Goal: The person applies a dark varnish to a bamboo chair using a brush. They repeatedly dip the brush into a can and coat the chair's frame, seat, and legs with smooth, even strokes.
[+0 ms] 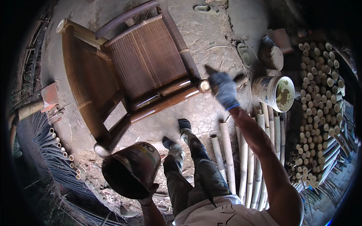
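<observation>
A dark brown bamboo chair (149, 56) with a slatted seat and back lies tipped on the ground in front of me. My left hand (150, 193) grips the side of a tilted bucket (145, 158), whose inside is dark. That bucket is close to the chair's near left end. In a grey glove, my right hand (223, 89) is closed and slightly blurred beside the pale cut end of a chair pole. A dark pointed tip sticks out on one side of the glove and a pale stub on the other, like a brush-like tool; its grip is hidden.
To the right stands a stained white bucket (264, 90). Bamboo poles (245, 165) lie beside my legs, with a large stack of cut bamboo (316, 101) beyond. Thin canes (56, 150) are piled at left. Loose shoes (244, 54) and a brick (49, 97) are on the ground.
</observation>
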Action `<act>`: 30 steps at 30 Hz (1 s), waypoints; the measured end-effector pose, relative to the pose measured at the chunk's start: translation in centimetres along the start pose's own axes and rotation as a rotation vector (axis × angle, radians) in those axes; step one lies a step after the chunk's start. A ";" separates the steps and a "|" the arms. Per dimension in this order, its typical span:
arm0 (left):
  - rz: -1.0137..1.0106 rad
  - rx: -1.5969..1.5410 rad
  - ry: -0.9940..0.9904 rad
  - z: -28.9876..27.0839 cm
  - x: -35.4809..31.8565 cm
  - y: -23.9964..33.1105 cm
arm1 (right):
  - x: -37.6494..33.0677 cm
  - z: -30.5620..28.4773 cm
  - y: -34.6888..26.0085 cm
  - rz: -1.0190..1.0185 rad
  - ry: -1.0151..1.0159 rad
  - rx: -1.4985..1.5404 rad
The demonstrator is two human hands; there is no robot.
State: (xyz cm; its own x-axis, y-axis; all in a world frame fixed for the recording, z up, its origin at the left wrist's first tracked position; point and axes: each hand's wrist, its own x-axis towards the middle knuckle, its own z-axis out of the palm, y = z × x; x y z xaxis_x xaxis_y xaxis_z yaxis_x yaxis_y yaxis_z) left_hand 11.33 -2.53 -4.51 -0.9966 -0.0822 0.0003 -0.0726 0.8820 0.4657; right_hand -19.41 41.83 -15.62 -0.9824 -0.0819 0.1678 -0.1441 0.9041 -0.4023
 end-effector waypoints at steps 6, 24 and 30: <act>0.074 0.180 0.022 -1.3 -0.6 -1.9 | -9.9 -0.4 -3.9 -0.222 -0.242 0.231; 0.055 0.238 0.108 -8.0 -1.6 -2.2 | -4.4 7.7 -16.3 0.140 0.087 0.901; -0.280 0.001 0.244 -12.6 -3.1 -0.8 | -1.7 -4.7 -32.9 0.442 -0.347 1.396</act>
State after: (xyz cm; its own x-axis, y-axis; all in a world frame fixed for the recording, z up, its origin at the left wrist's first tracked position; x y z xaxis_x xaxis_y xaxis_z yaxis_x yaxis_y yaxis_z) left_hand 14.97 -8.83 6.21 -0.8996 -0.4286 0.0836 -0.3415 0.8099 0.4770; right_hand -12.44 14.19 1.56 -0.9254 -0.1904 -0.3278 0.3652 -0.2164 -0.9054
